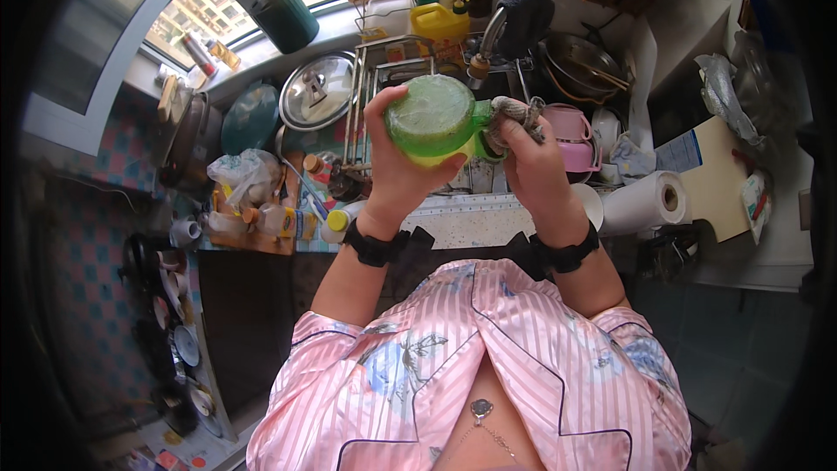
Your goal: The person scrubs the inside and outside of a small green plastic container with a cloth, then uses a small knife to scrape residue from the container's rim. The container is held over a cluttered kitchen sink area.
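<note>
My left hand grips the body of a translucent green jug, its round base turned up towards me. The jug's green handle points to the right. My right hand presses a grey-brown cloth against that handle. Both hands are raised above the front edge of the sink counter. Just beyond the jug is the tap's spout, with a dark fabric wrap on the tap. The jug's mouth faces away and is hidden.
Left of the hands are a glass pot lid, a metal rack and bottles on a wooden board. To the right stand pink containers, a wok and a paper roll. A yellow jug is behind.
</note>
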A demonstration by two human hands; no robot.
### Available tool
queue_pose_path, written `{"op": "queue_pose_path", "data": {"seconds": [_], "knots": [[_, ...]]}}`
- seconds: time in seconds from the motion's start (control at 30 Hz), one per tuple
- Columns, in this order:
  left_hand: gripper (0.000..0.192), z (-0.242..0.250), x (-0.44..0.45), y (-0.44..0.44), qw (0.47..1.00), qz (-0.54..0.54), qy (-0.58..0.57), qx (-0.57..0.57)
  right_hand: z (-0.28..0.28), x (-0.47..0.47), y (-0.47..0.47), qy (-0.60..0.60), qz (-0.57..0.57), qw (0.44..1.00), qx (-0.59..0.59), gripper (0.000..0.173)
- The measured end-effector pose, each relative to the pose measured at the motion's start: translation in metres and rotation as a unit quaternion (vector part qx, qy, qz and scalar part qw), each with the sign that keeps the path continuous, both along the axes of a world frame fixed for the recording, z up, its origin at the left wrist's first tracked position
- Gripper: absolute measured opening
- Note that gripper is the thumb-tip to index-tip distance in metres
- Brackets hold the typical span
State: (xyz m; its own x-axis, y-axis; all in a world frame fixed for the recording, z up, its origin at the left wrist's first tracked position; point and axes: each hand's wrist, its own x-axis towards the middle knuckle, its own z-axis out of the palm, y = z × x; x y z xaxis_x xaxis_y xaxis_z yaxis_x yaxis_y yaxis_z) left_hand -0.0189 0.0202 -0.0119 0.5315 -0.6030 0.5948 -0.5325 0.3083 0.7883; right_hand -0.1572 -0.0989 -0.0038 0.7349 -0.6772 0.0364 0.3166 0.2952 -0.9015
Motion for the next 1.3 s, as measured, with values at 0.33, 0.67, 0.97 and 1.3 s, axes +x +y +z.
{"op": "queue_pose_path", "data": {"seconds": [0.33,0.67,0.97,1.3], "knots": [[0.093,-0.006,-0.013,-0.001,0.989,0.063,-0.127,-0.047,-0.007,0.011,-0.003,0.092,-0.096,0.985,-0.109,0.022],[0.091,0.004,-0.016,-0.002,0.987,0.111,-0.111,-0.02,0.008,0.007,0.003,-0.014,-0.072,0.992,-0.105,0.013],[0.089,-0.005,-0.02,-0.005,0.983,0.096,-0.144,-0.063,-0.006,0.015,-0.011,0.012,-0.078,0.996,-0.038,0.011],[0.091,-0.006,-0.01,-0.001,0.989,0.111,-0.088,-0.031,-0.018,0.011,-0.022,-0.071,0.011,0.997,-0.001,0.01]]}}
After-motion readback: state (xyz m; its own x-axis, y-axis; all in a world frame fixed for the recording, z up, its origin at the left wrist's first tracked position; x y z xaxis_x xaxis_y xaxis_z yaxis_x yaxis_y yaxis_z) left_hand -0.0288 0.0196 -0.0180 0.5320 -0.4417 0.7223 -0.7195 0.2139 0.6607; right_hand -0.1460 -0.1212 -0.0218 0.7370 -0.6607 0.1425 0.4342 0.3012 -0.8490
